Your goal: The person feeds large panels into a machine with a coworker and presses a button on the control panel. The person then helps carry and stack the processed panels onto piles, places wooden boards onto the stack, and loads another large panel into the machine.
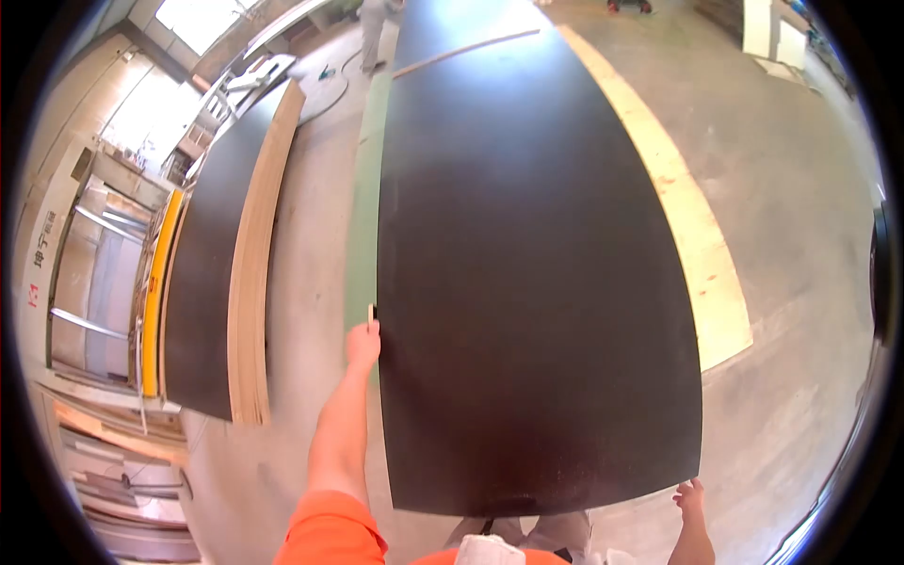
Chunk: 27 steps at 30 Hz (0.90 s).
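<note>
A large dark panel [537,273] stretches away in front of me, its near edge just before my body. At its left edge my left hand [363,345] is closed around a small pale and dark piece [373,313], whose kind I cannot make out. My right hand [690,497] is at the panel's near right corner, fingers bent and a little apart, the fingertips at or touching the edge. A green sheet [363,217] shows along the panel's left side. Pale wood sheet [702,245] sticks out on the right. A thin strip [466,54] lies across the far part.
On the left stands a stack of dark-faced boards [254,254] with pale edges, beside a machine with a yellow bar [162,292]. Wood pieces [122,499] are piled at lower left. A person [374,33] stands near the far end. A hose [330,99] lies on the floor.
</note>
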{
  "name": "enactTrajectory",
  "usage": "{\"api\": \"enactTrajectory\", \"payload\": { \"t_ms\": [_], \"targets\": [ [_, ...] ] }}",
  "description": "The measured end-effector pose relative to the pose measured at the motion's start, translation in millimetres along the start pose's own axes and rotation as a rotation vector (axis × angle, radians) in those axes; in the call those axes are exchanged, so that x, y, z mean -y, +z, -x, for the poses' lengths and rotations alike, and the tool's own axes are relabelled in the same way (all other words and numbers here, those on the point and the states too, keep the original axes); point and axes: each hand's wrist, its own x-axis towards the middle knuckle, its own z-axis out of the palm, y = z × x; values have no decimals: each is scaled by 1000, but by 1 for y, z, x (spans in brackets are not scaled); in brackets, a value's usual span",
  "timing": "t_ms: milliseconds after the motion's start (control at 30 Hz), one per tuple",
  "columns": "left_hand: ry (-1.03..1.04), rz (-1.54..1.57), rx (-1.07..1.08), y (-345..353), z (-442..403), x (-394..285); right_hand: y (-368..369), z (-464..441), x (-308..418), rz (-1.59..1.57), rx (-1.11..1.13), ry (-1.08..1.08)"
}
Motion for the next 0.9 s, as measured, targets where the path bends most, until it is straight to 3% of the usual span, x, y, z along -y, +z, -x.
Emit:
{"api": "enactTrajectory", "payload": {
  "t_ms": [100, 167, 367, 700, 800, 900],
  "targets": [
    [-25, -170, -30, -2, 0, -6, 3, -22, -1, 59, 85, 15],
    [-11, -253, -125, 5, 2, -4, 4, -17, 4, 123, 83, 33],
    [38, -430, -131, -12, 15, -14, -26, -30, 0, 136, 49, 46],
    [-153, -73, 18, -10, 29, -12, -5, -32, -10, 233, 105, -11],
    [-147, -21, -43, 3, 23, 7, -1, -24, -7, 234, 128, -41],
    [-203, 138, -24, 0, 32, 4, 9, -6, 14, 99, 98, -16]
  ]
}}
